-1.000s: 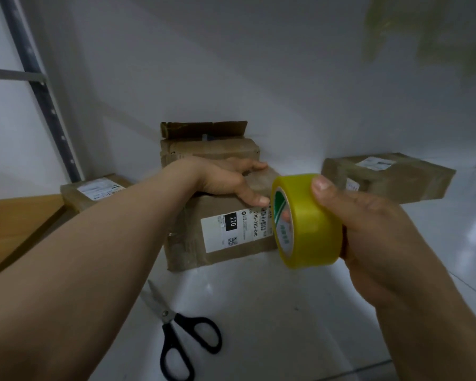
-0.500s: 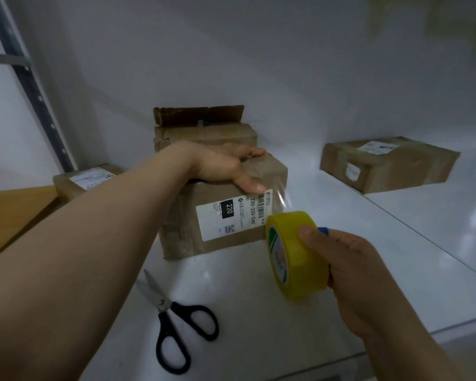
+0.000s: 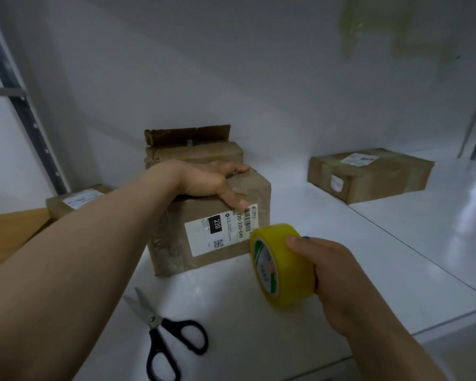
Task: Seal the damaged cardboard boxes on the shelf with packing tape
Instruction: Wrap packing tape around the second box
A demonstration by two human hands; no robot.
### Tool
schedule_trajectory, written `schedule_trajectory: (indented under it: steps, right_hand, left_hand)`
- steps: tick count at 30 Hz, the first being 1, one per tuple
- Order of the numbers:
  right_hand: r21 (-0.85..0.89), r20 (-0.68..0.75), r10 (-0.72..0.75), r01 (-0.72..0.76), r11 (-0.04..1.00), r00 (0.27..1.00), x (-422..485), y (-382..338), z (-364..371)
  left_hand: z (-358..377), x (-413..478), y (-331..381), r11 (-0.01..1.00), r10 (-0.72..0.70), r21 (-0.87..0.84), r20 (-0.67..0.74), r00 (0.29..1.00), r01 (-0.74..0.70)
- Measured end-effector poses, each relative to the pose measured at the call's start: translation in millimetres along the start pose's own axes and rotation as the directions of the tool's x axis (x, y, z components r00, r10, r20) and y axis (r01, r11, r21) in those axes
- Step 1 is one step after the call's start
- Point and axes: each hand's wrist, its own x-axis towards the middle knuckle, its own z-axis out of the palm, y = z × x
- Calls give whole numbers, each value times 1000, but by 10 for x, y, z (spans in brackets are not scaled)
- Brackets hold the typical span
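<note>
The front box (image 3: 217, 215) stands on the white shelf (image 3: 396, 243) near its front edge, a white shipping label (image 3: 217, 233) on the face toward the camera. The left hand (image 3: 212, 185) lies flat across its top with the fingers spread, pressing the flaps down. The right hand (image 3: 327, 268) is clamped on the yellow roll of packing tape (image 3: 283, 268), held just off the box's lower right corner. A faint clear strip seems to run from the roll up to the top edge, though it is too thin to be sure. By my reading the sealing of this box is under way and not finished — the strip has yet to be cut and smoothed down. Black-handled scissors (image 3: 152, 318) lie on the shelf in front, untouched. Directly behind, a second box (image 3: 193, 154) has a torn flap standing up, so it probably waits its turn. A flat box (image 3: 368, 174) sits well apart to the right and another (image 3: 74, 200) to the left; whether they need tape I cannot tell. The shelf is glossy white, backed by a plain pale wall, with a perforated metal upright (image 3: 25, 114) and a wooden panel (image 3: 8, 232) at the left.
</note>
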Motion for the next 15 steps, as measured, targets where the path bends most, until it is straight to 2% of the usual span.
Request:
schedule_trajectory:
  steps: [9,13,15]
  right_hand:
    - [137,68,-176,166,977,982,-24,-571,-46]
    - [158,62,-216,204,966,974,50,-781,-66]
    - [144,67,-212,200,969,975,21,-776,-94]
  left_hand:
    - [31,5,2,1000,8,-14,-25,1000,-8]
    - [-7,36,-72,975,45,-222,55,997,-32]
    - [-25,38,-83,967,46,-253,41,998,-34]
